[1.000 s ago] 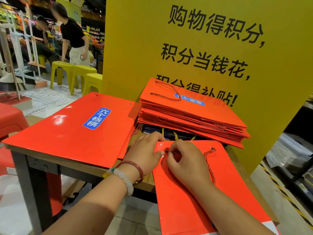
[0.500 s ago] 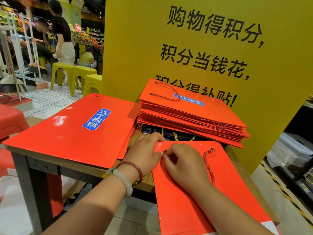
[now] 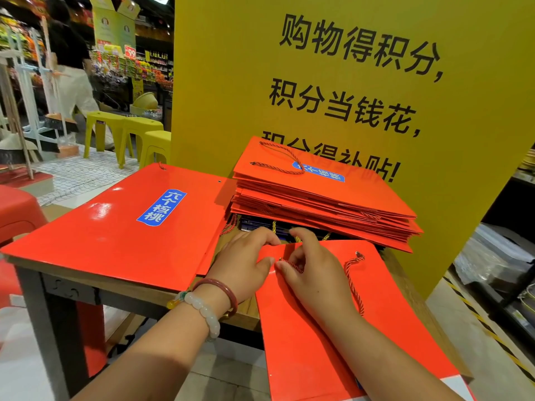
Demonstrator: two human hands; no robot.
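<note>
Red glossy paper carrier bag (image 3: 376,337), folded flat, lies on the near right corner of the wooden table (image 3: 401,279), its lower end overhanging the edge toward you. Your left hand (image 3: 243,264) pinches the bag's top edge, fingers curled over the rim and thumb pressed on the face. Your right hand (image 3: 314,274) pinches one end of the twisted red-and-gold cord handle (image 3: 353,287) just beside the left thumb, close to the rim. The cord's other, metal-tipped end lies free on the bag face to the right. Judge the bag as light and fairly stiff, yet prone to creasing. Its coated surface looks slippery, so hold it at the top edge rather than on the open face. Judge the cord as limp and light: grip it close to its tip, where it can be steered, since a hold farther back would let it buckle. Behind the hands stands a stack of like red bags (image 3: 318,198); a larger flat red bag with a blue label (image 3: 115,241) covers the table's left part.
</note>
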